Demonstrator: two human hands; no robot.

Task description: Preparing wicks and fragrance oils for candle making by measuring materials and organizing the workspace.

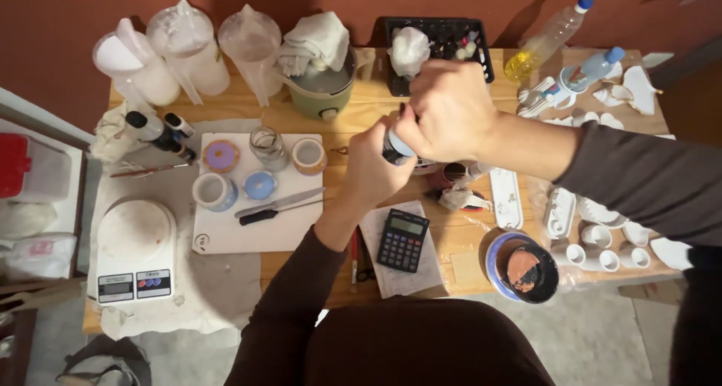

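Observation:
My left hand (374, 168) grips a small dark bottle (394, 149) with a pale top, held above the middle of the wooden table (361, 104). My right hand (449, 109) is closed over the bottle's top from above. Most of the bottle is hidden by both hands. Just below the hands a black calculator (402, 240) lies on a sheet of paper. To the left is a white cutting board (259, 232) with a knife (277, 206), a glass jar (268, 147) and several small cups.
A white kitchen scale (135, 249) sits front left. Plastic jugs (188, 48), a green pot (325, 85) with a cloth and a black tray (444, 40) line the back. A bowl of reddish powder (524, 269), white ceramic pieces (602, 239) and two bottles (549, 36) occupy the right.

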